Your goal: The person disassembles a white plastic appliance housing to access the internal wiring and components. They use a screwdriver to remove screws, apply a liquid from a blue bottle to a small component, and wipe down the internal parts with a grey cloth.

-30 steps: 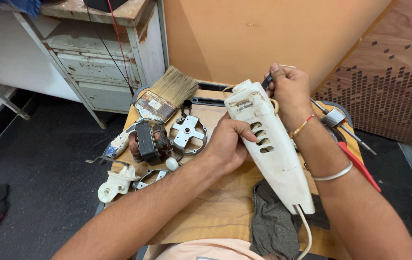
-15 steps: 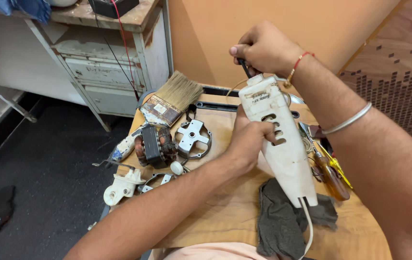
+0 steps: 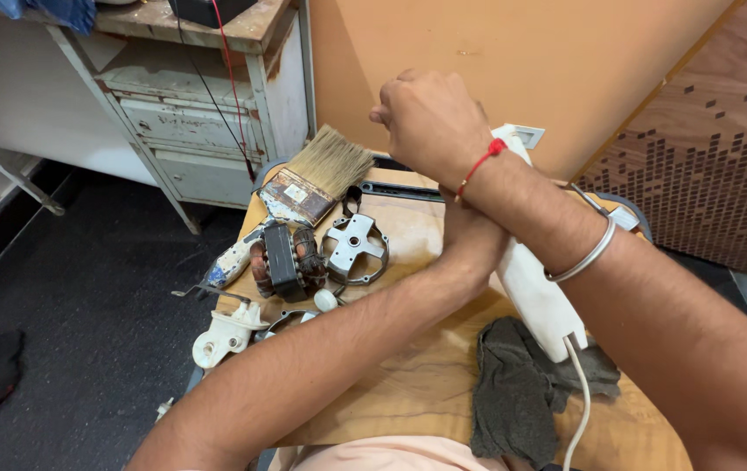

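A long white plastic appliance casing point(image 3: 535, 296) with a white cord point(image 3: 581, 384) stands tilted on the wooden work board point(image 3: 408, 366). My left hand point(image 3: 471, 246) grips its middle and is mostly hidden behind my right forearm. My right hand point(image 3: 426, 122) is a closed fist above the casing's top end. A red thread and a metal bangle sit on that wrist. The small dark tool seen in its fingers in the earlier frames is hidden now.
Left of the casing lie a copper-wound motor core point(image 3: 284, 260), a round metal bracket point(image 3: 354, 247), a wide paintbrush point(image 3: 317, 174) and a white plastic part point(image 3: 227, 331). A grey cloth point(image 3: 513, 384) lies by the cord. A worn white cabinet point(image 3: 190, 122) stands behind, beside an orange wall.
My right hand has risen from the casing's top end and turned into a fist over it. My right forearm now crosses in front of my left hand.
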